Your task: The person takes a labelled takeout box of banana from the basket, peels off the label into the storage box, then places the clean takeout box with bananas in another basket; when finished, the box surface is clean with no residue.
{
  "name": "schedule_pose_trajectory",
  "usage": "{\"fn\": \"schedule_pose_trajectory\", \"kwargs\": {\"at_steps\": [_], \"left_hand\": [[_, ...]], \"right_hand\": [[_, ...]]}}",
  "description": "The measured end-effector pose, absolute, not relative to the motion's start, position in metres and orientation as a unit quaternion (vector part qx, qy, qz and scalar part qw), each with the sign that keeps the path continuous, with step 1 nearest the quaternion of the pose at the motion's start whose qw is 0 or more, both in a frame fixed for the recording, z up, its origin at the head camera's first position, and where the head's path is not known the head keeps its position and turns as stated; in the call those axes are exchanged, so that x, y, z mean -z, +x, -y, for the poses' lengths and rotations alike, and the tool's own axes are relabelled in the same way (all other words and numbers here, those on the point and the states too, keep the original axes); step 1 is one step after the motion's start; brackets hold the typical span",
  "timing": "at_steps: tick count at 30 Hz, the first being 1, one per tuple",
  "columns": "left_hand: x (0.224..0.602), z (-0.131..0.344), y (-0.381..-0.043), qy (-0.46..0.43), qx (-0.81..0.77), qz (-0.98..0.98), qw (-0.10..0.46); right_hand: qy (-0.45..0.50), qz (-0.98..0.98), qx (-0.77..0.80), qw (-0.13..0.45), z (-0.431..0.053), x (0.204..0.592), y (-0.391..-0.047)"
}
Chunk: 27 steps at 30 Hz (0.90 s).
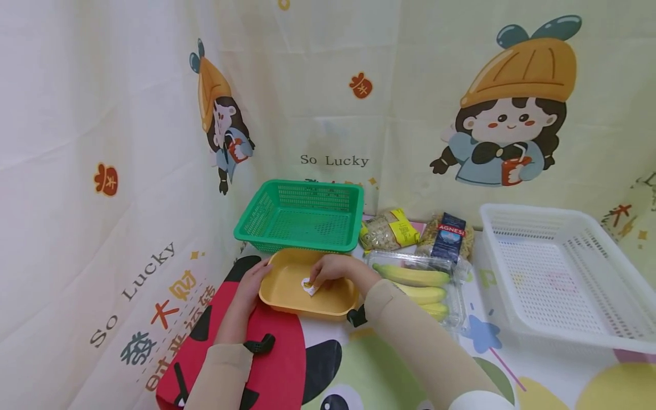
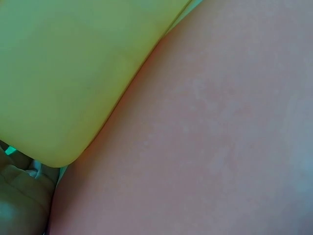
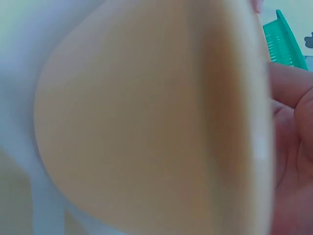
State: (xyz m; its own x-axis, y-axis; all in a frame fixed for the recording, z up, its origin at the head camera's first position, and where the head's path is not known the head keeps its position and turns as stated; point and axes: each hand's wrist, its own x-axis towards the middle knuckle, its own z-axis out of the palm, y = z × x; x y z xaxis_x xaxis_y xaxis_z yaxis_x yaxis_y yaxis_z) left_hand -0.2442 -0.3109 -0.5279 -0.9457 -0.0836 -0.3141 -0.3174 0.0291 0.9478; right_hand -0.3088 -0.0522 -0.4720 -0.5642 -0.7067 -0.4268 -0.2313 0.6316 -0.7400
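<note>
A shallow orange-yellow plastic basin (image 1: 287, 290) stands in front of the green basket, with a small white label (image 1: 307, 286) showing inside it. My left hand (image 1: 252, 283) grips the basin's left rim; in the left wrist view part of that hand (image 2: 24, 196) shows beside the basin's corner (image 2: 58, 122). Reaching over the right side, my right hand (image 1: 333, 269) pinches the label with thumb and fingers bent down into the basin. In the right wrist view the blurred basin wall (image 3: 122, 122) stands before the right hand's palm (image 3: 293, 147), hiding the label.
The green mesh basket (image 1: 307, 222) sits right behind the basin. To the right lie a clear box of bananas (image 1: 417, 276), a yellow-labelled bag (image 1: 389, 230) and an AGNESI pasta bag (image 1: 448, 236). A white basket (image 1: 569, 285) stands far right. Printed curtains rise behind and at left.
</note>
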Motion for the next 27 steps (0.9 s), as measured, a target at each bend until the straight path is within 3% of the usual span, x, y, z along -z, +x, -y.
{"fn": "schedule_pose_trajectory", "kwargs": {"at_steps": [10,17,22,27], "left_hand": [[0.526,0.304,-0.244,-0.131,-0.681,-0.715,0.089],[0.534,0.311,-0.245,-0.140,-0.655,-0.740,0.067],[0.517,0.313,-0.237,-0.102,-0.525,-0.845,0.006],[0.490,0.295,-0.223,-0.047,-0.437,-0.894,-0.084]], "right_hand": [[-0.222,-0.831,0.333,0.386,0.039,0.468,-0.305],[-0.258,-0.811,0.378,0.364,0.011,0.430,-0.295],[-0.250,-0.818,0.422,0.301,-0.052,0.398,-0.285],[-0.201,-0.840,0.446,0.232,-0.124,0.397,-0.275]]}}
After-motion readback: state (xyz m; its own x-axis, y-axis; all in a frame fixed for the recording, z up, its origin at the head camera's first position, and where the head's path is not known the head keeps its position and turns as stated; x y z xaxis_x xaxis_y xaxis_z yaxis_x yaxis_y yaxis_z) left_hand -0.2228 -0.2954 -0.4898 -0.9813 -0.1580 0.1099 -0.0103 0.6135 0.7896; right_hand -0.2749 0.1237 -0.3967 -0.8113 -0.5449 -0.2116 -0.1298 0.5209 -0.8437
